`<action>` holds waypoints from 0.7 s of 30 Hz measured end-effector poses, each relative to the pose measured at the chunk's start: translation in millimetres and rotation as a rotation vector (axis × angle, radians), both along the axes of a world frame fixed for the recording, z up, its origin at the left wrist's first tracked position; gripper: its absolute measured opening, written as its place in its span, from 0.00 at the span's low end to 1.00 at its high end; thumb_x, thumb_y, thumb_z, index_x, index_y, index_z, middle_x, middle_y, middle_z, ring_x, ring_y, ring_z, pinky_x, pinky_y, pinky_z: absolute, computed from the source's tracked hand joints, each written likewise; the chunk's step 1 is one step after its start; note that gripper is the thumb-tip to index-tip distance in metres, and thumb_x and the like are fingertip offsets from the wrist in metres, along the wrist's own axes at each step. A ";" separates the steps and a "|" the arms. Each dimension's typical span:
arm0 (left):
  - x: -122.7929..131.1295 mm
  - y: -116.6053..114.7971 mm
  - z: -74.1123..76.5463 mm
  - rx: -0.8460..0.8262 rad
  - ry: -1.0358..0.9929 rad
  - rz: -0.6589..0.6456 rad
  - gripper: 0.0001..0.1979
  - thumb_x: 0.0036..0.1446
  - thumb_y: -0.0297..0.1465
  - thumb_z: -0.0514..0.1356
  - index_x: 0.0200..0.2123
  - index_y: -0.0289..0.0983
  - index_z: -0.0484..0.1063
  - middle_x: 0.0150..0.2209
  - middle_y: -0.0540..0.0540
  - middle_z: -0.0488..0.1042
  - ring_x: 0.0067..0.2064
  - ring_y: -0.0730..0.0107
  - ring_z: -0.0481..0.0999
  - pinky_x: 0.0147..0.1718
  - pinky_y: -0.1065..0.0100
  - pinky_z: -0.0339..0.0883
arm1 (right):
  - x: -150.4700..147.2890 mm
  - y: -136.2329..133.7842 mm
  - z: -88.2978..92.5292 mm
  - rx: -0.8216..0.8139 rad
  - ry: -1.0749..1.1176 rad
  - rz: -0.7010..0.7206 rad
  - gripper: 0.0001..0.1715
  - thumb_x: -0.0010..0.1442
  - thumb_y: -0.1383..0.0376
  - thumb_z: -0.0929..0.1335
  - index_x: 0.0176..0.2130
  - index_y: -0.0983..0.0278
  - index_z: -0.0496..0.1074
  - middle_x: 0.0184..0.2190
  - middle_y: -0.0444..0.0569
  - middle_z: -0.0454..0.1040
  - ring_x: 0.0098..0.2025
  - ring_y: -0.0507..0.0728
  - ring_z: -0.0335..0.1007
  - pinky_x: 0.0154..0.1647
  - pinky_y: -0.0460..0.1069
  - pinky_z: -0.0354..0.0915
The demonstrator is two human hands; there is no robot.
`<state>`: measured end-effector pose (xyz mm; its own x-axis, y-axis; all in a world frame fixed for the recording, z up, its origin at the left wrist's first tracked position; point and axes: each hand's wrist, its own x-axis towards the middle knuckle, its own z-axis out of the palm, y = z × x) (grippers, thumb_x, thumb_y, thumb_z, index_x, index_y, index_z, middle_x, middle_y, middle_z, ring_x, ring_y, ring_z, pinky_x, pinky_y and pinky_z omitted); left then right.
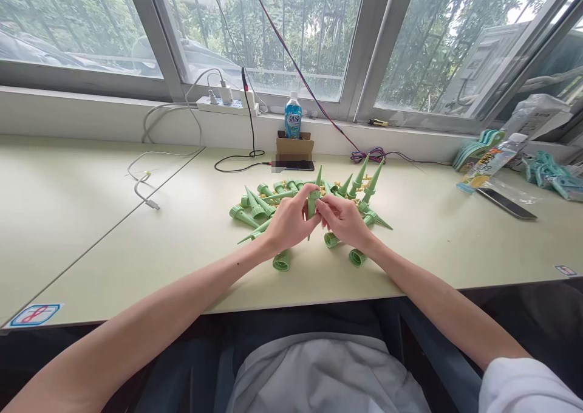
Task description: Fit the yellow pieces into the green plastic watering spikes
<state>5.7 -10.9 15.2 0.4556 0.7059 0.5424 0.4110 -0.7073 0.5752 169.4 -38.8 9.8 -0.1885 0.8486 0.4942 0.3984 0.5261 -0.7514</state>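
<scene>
Both hands meet above a pile of pale green plastic watering spikes. My left hand [294, 221] is closed around one green watering spike [313, 203], which it holds upright with the tip pointing down. Fingers of my right hand [344, 218] are pinched together against the side of that spike; whether they grip a small part there is hidden. Around the hands lie several more watering spikes [243, 216], some standing, some on their sides, with small yellow pieces [364, 185] among them. Nearer the table edge are loose short green threaded pieces [281, 261].
Behind the pile, a blue bottle [293, 118] stands by a small cardboard box [295, 147] and a phone [299, 166]. Cables and a power strip [221, 106] are at back left. A drink bottle [492, 161], another phone [506, 203] and teal packages [553, 176] lie at right.
</scene>
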 end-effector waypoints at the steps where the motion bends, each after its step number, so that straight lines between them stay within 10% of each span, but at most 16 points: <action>1: 0.1 0.1 -0.1 -0.002 -0.004 0.006 0.18 0.57 0.30 0.59 0.51 0.40 0.64 0.19 0.59 0.65 0.20 0.77 0.62 0.27 0.73 0.60 | 0.1 0.1 0.0 0.001 -0.001 0.001 0.23 0.67 0.50 0.62 0.29 0.63 0.66 0.19 0.42 0.66 0.20 0.50 0.64 0.22 0.45 0.62; 21: 1.5 -0.4 -0.7 0.001 -0.015 0.017 0.17 0.57 0.31 0.58 0.50 0.40 0.65 0.19 0.59 0.64 0.20 0.77 0.63 0.26 0.73 0.59 | 1.5 0.4 0.4 0.010 -0.019 -0.009 0.21 0.67 0.50 0.63 0.31 0.63 0.68 0.19 0.41 0.67 0.19 0.50 0.65 0.22 0.46 0.62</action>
